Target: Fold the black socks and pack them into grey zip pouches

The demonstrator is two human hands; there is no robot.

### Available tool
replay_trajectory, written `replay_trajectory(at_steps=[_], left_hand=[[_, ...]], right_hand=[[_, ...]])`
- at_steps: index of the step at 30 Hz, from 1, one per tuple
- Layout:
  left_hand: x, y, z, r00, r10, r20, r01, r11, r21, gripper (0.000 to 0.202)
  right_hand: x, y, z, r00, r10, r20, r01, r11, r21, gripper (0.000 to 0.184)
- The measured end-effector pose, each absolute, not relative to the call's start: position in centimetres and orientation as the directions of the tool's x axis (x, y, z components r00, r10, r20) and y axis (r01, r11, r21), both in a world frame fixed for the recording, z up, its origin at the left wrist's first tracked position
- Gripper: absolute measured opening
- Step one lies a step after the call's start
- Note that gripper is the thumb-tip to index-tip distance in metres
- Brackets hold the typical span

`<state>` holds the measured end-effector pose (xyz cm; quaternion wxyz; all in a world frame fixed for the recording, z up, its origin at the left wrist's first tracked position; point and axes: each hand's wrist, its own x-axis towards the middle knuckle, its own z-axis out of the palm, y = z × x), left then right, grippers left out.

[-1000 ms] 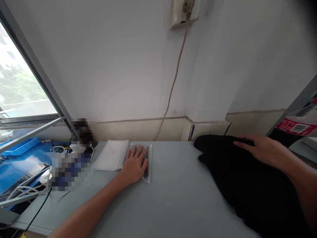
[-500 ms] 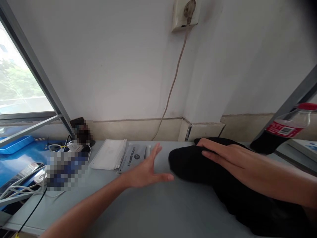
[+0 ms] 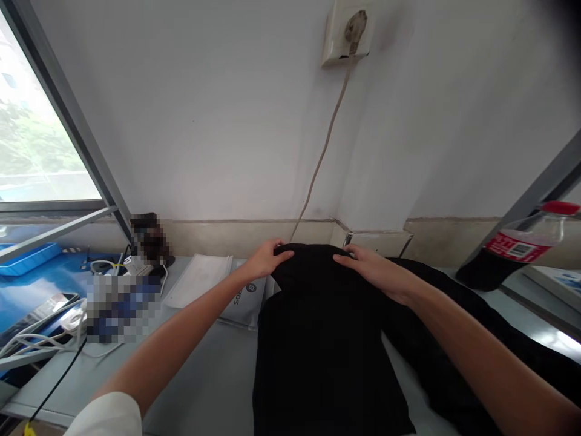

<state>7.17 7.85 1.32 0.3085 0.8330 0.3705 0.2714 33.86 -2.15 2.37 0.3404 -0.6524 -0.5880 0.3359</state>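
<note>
A black cloth garment (image 3: 322, 351) spreads over the grey table, its far end raised a little near the wall. My left hand (image 3: 267, 260) pinches the far left corner of the cloth between thumb and fingers. On the far right corner, my right hand (image 3: 374, 269) grips the same edge. More black fabric (image 3: 422, 357) stretches under my right forearm to the right. Just left of the garment lie a grey ROCKBROS packet (image 3: 245, 303) and a stack of white envelopes (image 3: 200, 278); the cloth and my left arm partly cover the packet.
A cola bottle (image 3: 517, 248) with a red cap stands at the right by a slanted metal post. White cables (image 3: 40, 339), a blue tray (image 3: 29, 257) and small devices crowd the left side. A power cord (image 3: 327, 142) hangs from the wall socket (image 3: 349, 33).
My left hand has moved from over the bare table onto the cloth and closed on its corner. The garment has been drawn left and spread between both hands; my right hand has shifted left.
</note>
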Motion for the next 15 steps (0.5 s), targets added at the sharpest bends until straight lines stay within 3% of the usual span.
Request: replay_trajectory(at_steps=[4,10,13,15], left_hand=[[8.3,10.5,-1.1,0.539,0.808,0.239,0.533,-0.547,0.646,0.019],[8.8,8.0,0.0,0.525,0.772,0.359,0.509,-0.623,0.594,0.028],[7.2,4.1,2.3,0.654,0.635,0.411,0.384,-0.748,0.542,0.03],[5.6,1.3,3.7,0.819,0.512,0.257,0.309,-0.772,0.555,0.031]], right_hand=[[34.4,0.5,-0.8,0.097,0.99,-0.1,0.508,-0.135,-0.851,0.057],[35.6,-0.5,-0.1,-0.007,1.0,-0.02,0.496,-0.014,-0.868,0.042],[36.7,-2.9,2.5,-0.156,0.988,-0.008,0.52,0.076,-0.851,0.037],[37.3,-4.7,4.1,-0.302,0.941,-0.15,0.557,0.047,-0.829,0.032]])
